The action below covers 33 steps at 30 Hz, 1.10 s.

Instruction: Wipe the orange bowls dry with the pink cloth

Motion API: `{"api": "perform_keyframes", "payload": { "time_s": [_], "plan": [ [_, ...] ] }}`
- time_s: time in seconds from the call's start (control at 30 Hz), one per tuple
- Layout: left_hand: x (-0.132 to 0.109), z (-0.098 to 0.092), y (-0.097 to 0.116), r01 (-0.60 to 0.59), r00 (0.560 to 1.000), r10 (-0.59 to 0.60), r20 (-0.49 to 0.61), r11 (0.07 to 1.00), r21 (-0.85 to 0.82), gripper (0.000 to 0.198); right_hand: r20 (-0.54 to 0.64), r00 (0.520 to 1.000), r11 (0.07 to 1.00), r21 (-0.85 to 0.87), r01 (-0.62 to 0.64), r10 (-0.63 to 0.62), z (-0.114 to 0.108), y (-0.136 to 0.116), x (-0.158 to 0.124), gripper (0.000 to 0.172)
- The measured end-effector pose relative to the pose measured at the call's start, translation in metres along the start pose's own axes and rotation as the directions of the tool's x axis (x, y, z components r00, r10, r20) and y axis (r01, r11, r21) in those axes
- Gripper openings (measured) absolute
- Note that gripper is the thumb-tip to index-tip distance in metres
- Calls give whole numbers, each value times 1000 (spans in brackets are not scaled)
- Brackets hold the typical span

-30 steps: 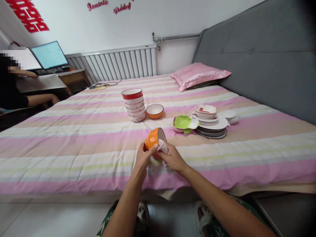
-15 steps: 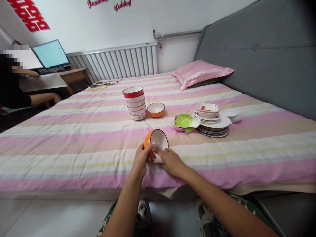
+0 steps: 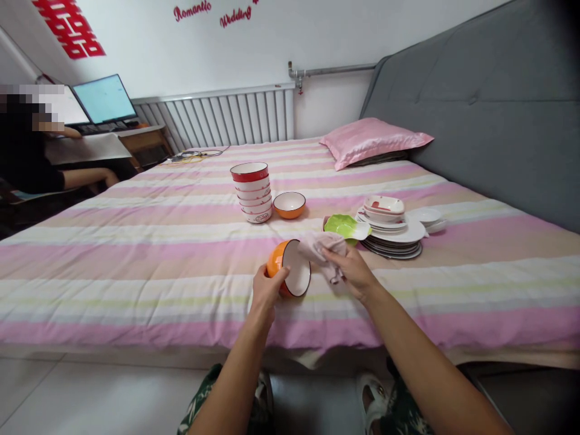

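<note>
My left hand (image 3: 267, 290) grips an orange bowl (image 3: 276, 260) with a white inside and dark rim, thumb over the edge. The bowl is tilted on its side, its opening facing right. In my right hand (image 3: 356, 272) is a pale pink cloth (image 3: 324, 251), bunched in the fingers and hanging just right of the bowl's rim. Beyond them, a second orange bowl (image 3: 289, 206) sits upright on the bed. Left of that one rises a stack of white bowls (image 3: 256, 202) with a red bowl (image 3: 250, 172) on top.
Stacked plates (image 3: 394, 248) with small dishes on top lie to the right, beside a green leaf-shaped dish (image 3: 341, 226). A pink pillow (image 3: 376, 140) rests near the grey headboard (image 3: 489, 115). Cables (image 3: 194, 156) lie at the far edge. A person (image 3: 27, 151) sits by monitors at left.
My right hand has drawn the cloth out of the bowl and moved it up and to the right. My left hand still holds the bowl, now turned a little more sideways.
</note>
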<state>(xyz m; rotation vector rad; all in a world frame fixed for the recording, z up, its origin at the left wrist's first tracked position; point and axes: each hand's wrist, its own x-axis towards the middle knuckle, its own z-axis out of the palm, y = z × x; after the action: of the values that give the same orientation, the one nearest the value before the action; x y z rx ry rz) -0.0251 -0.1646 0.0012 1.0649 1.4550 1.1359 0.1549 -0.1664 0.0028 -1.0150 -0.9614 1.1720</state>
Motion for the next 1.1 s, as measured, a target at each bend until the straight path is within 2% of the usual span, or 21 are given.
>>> {"api": "perform_keyframes", "payload": {
  "time_s": [0.07, 0.13, 0.17, 0.23, 0.3, 0.37, 0.4, 0.43, 0.5, 0.6, 0.67, 0.73, 0.8, 0.87, 0.97, 1.1],
  "plan": [
    [-4, 4, 0, -68, 996, 69, -48, 997, 26, 46, -89, 993, 995, 49, 86, -82, 1, -2, 4, 37],
    [-7, 7, 1, -183, 973, 198, -114, 974, 133, 53, -164, 971, 979, 81, 188, -173, 6, -2, 4, 42],
    [-8, 8, 1, -251, 945, 288, -155, 942, 221, 58, -187, 957, 968, 77, 240, -223, 10, -2, 2, 44],
    [-8, 10, 0, -356, 852, 475, -219, 834, 421, 68, -163, 932, 944, 6, 328, -323, 20, 3, -6, 46],
    [-5, 11, -3, -390, 777, 585, -233, 737, 553, 74, -22, 924, 920, -104, 378, -382, 32, 11, -18, 50],
    [-2, 11, -7, -398, 773, 605, -190, 696, 597, 67, 142, 901, 859, -275, 433, -409, 44, 20, -30, 52],
    [-1, 10, -10, -402, 781, 600, -171, 693, 598, 59, 231, 880, 788, -392, 475, -416, 49, 25, -35, 51],
    [0, 9, -12, -405, 789, 594, -157, 695, 593, 51, 269, 870, 723, -483, 494, -414, 53, 29, -39, 51],
    [1, 8, -15, -401, 797, 584, -154, 703, 587, 43, 293, 870, 652, -578, 492, -396, 59, 35, -44, 52],
    [-2, 7, -18, -406, 795, 592, -132, 682, 608, 45, 256, 877, 624, -623, 472, -407, 64, 38, -41, 50],
    [-5, 9, -22, -450, 776, 625, -84, 642, 620, 46, 181, 882, 637, -630, 444, -435, 66, 38, -36, 47],
    [-8, 11, -27, -520, 735, 677, -33, 595, 613, 51, 73, 892, 691, -605, 396, -447, 67, 37, -27, 45],
    [-10, 13, -32, -578, 692, 722, 9, 547, 606, 64, -39, 913, 793, -511, 331, -406, 66, 36, -15, 43],
    [-11, 13, -37, -611, 662, 748, 46, 502, 612, 80, -141, 952, 923, -317, 216, -271, 64, 34, -2, 40],
    [-14, 11, -44, -643, 622, 776, 103, 431, 633, 85, -136, 981, 967, -233, 102, -136, 55, 31, 18, 42],
    [-18, 6, -51, -725, 546, 808, 222, 323, 608, 81, -26, 1000, 983, -184, 10, -16, 42, 26, 34, 49]
  ]
}}
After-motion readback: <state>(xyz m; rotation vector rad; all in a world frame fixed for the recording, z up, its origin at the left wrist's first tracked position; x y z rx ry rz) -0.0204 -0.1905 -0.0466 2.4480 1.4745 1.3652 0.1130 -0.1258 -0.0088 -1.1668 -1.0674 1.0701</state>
